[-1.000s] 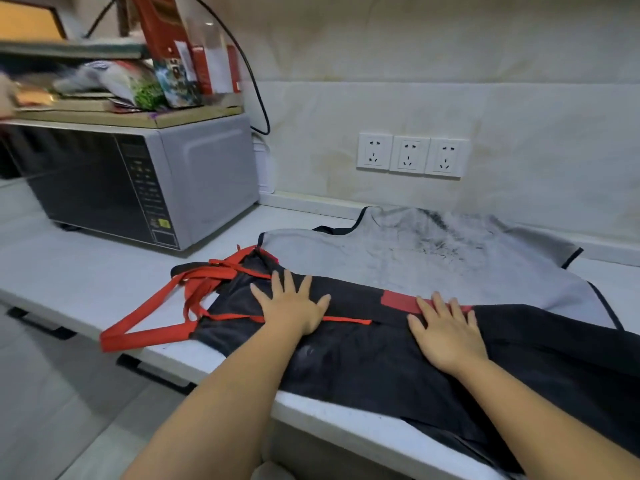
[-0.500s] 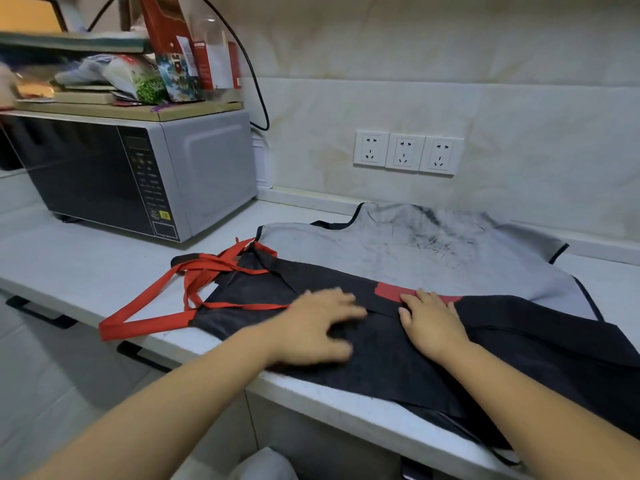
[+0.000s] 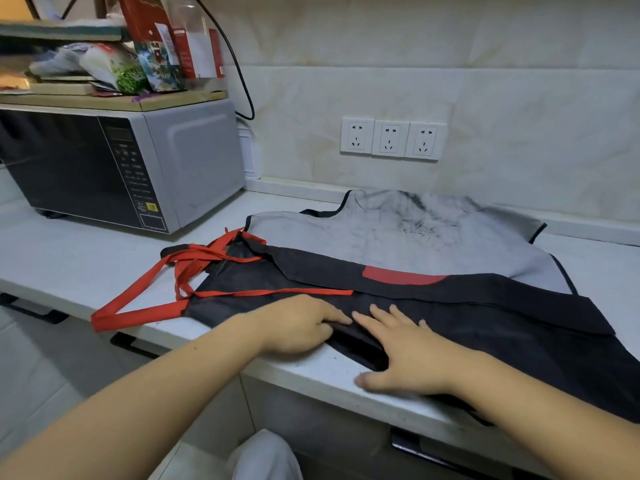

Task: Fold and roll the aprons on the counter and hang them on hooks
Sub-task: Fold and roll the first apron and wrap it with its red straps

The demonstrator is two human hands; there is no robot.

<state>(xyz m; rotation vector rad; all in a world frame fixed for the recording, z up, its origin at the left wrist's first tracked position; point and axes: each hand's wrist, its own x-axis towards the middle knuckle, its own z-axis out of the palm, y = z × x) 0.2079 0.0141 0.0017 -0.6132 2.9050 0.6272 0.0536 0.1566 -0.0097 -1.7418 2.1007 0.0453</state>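
- Left grip (image 3: pixel 301 327) and right grip (image 3: pixel 405 351) have moved back to the near hem of the black apron (image 3: pixel 485 323), at the front edge of the desk (image 3: pixel 86 258).
- Left grip pinches the hem; right grip lies flat, released.
- Folding appears barely begun; grey apron (image 3: pixel 415 244) untouched; rolling and hanging remain.

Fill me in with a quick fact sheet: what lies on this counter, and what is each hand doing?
Place: white counter, microwave at its left, three wall sockets behind
Top cloth: black apron with red straps trailing left
Partly under it: grey apron, smudged dark, lying flat nearer the wall
Left hand: grips the black apron's near edge
Right hand: fingers spread, pressing flat on the black apron
Stage: folding begun; nothing rolled yet
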